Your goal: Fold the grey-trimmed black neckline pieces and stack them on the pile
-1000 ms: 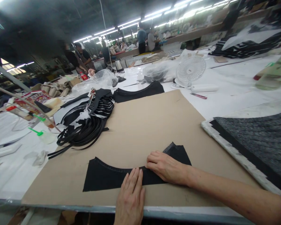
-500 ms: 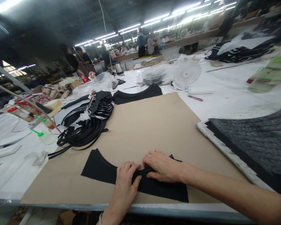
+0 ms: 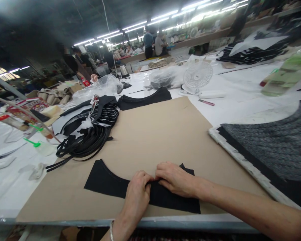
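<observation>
A curved black fabric piece (image 3: 105, 180) lies on a beige board (image 3: 150, 134) at the front of the table, its concave edge facing away from me. My left hand (image 3: 138, 190) pinches that edge near its middle, thumb against fingers. Right beside it, my right hand (image 3: 175, 179) also grips the edge, with its fingers bent over the cloth. What lies under the fingertips is hidden. A narrow ridge runs along the curved edge to the left of my hands.
A coil of black strips (image 3: 86, 142) lies on the board's left side. Another black curved piece (image 3: 145, 100) is at the far edge. Grey knit fabric (image 3: 268, 144) is at right. Behind stand a white fan (image 3: 198, 75) and a red-handled tool (image 3: 206, 102); green-tipped bottles (image 3: 41, 147) are left.
My left thumb and fingers have closed together on the edge, and the two hands are slightly nearer each other. The whole view has shifted a little; the fabric stays on the board.
</observation>
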A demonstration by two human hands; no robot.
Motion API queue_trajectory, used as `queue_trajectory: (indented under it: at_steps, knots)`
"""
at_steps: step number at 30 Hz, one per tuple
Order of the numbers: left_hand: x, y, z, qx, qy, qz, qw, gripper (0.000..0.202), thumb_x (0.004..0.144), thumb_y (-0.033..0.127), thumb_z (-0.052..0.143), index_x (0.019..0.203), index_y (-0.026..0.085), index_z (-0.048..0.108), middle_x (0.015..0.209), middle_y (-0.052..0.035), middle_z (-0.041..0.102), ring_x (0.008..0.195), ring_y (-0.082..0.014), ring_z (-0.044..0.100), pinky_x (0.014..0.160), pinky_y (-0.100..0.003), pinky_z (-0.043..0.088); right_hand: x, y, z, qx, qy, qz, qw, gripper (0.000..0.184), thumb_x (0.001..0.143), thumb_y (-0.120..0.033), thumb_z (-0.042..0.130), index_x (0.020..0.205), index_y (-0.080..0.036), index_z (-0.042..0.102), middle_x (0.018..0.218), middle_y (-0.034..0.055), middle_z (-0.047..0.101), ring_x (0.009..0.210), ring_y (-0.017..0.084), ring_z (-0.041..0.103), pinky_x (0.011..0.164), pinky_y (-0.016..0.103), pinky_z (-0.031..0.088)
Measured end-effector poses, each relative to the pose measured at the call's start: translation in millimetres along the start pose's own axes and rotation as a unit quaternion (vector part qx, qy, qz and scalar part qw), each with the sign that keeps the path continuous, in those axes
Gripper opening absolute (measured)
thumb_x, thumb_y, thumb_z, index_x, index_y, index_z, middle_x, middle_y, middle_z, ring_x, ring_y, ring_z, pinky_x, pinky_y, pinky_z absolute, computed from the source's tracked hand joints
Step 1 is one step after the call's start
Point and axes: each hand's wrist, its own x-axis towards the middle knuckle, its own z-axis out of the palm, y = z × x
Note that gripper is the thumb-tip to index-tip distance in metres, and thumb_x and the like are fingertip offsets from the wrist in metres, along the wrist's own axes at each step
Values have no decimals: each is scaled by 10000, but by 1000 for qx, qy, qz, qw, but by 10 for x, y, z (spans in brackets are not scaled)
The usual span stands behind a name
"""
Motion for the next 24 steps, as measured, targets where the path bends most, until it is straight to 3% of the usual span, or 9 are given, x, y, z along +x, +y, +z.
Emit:
queue_trajectory:
  at_steps: [4, 8, 13, 17, 20, 24]
  knots:
    - [-94, -48, 86, 52, 28, 54, 997, 327, 872, 20, 435, 948, 216, 685, 869, -25, 636, 857, -179, 587, 780, -321, 502, -49, 11, 39, -12, 23, -27, 999, 84, 899, -127, 533, 877, -183, 591, 899, 30, 590, 876, 173, 529, 799, 289, 382]
    - [-229, -137, 220, 145, 76, 142, 976, 327, 915, 66, 387, 1086, 160, 650, 903, -61, 650, 826, -193, 589, 739, -330, 534, -103, 19, 64, -60, 35, -57, 996, 196, 965, -157, 430, 867, -171, 599, 886, 51, 585, 840, 178, 510, 770, 305, 376]
    - [-401, -239, 331, 232, 177, 239, 926, 427, 882, 28, 368, 1250, 101, 571, 1174, -104, 648, 1098, -220, 565, 926, -344, 502, -180, 72, 76, -119, 36, -79, 989, 201, 961, -143, 408, 873, -163, 587, 889, 67, 569, 834, 188, 491, 751, 315, 369]
    - [-446, -243, 332, 249, 199, 251, 914, 457, 850, -5, 368, 1242, 108, 576, 1226, -77, 642, 1190, -199, 524, 981, -331, 456, -198, 101, 49, -134, 20, -82, 987, 192, 959, -136, 404, 875, -166, 573, 887, 65, 562, 844, 192, 486, 758, 314, 371]
    - [-422, -216, 318, 251, 203, 246, 914, 430, 858, 6, 375, 1217, 111, 586, 1194, -69, 659, 1152, -193, 547, 988, -351, 436, -195, 102, 6, -137, 10, -85, 987, 171, 953, -137, 412, 899, -168, 572, 903, 64, 564, 854, 194, 487, 772, 316, 374]
    - [-398, -186, 313, 239, 188, 232, 924, 443, 875, 22, 369, 1279, 100, 531, 1177, -73, 661, 1095, -187, 570, 997, -372, 420, -215, 114, -75, -118, 10, -62, 991, 100, 911, -230, 544, 991, -174, 570, 990, 67, 571, 917, 209, 495, 813, 337, 374]
